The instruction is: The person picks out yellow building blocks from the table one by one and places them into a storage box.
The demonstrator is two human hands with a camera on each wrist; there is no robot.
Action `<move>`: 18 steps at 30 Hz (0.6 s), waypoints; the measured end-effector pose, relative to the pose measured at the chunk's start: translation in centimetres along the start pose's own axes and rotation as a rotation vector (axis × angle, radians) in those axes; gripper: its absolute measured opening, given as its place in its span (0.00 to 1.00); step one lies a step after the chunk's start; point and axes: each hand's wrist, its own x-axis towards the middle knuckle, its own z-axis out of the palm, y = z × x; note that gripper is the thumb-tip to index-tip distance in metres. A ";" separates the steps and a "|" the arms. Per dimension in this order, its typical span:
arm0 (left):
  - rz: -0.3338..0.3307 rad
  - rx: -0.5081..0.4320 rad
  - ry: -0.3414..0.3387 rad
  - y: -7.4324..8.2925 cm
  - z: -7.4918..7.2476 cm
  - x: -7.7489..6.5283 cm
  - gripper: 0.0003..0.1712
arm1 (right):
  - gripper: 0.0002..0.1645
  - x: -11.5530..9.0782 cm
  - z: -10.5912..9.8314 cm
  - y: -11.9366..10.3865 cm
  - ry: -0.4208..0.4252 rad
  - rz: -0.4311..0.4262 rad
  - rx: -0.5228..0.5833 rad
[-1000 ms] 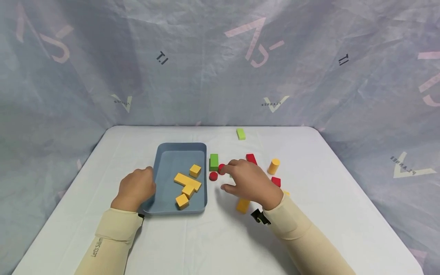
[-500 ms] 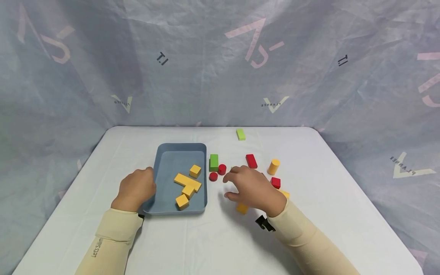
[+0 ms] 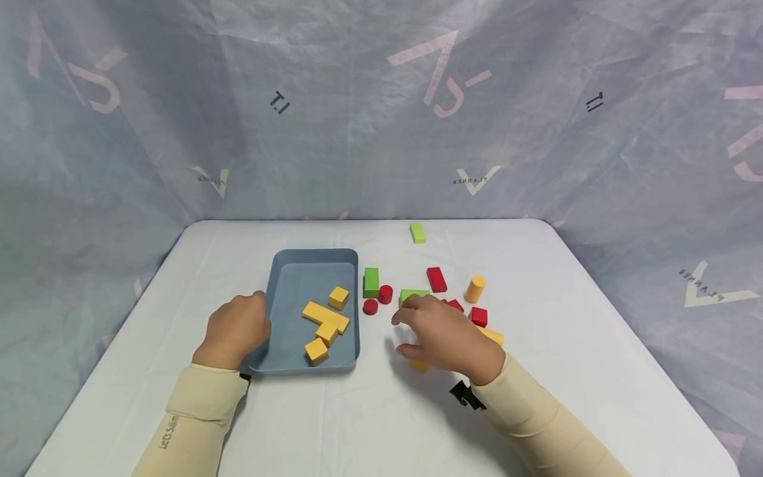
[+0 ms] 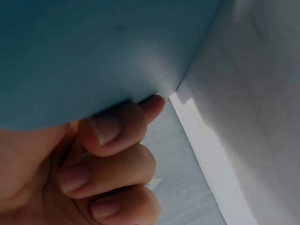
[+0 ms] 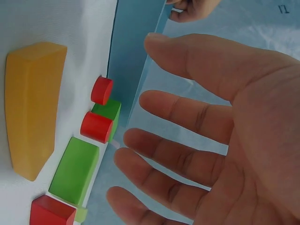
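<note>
A blue-grey tray (image 3: 298, 364) stands left of centre, with several yellow blocks such as a long flat one (image 3: 324, 316) lying in it. My left hand (image 3: 234, 328) grips the tray's left wall; in the left wrist view its fingers (image 4: 124, 164) curl against the blue plastic. Over the table, right of the tray, my right hand (image 3: 447, 334) hovers, fingers spread and holding nothing. Partly hidden beneath it in the head view lies a yellow block (image 5: 35, 108), fully seen in the right wrist view. A light green block (image 3: 414, 295) shows just beyond its knuckles.
Beside the tray's right wall are a green block (image 3: 371, 283) and two red cylinders, one nearer (image 3: 370, 306). Farther right stand a yellow cylinder (image 3: 475, 289), a red block (image 3: 437, 279) and a red cube (image 3: 479, 317). Another light green block (image 3: 418, 233) lies near the back edge.
My right hand has drawn back from the red cylinders, toward me and to the right, uncovering the light green block. The left hand and tray stay put.
</note>
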 end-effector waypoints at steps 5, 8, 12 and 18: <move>0.006 0.001 0.012 -0.1 0.1 0.0 0.09 | 0.26 -0.2 0.0 0.1 -0.014 0.019 0.031; 0.011 0.001 0.020 -0.1 0.1 0.0 0.08 | 0.26 -0.2 0.1 0.2 -0.032 0.038 0.038; 0.012 0.001 0.025 0.0 0.1 0.0 0.07 | 0.27 -0.3 0.3 0.3 -0.060 0.076 0.053; 0.007 0.002 0.010 0.1 0.1 -0.2 0.07 | 0.28 -0.4 0.6 0.5 -0.121 0.131 0.085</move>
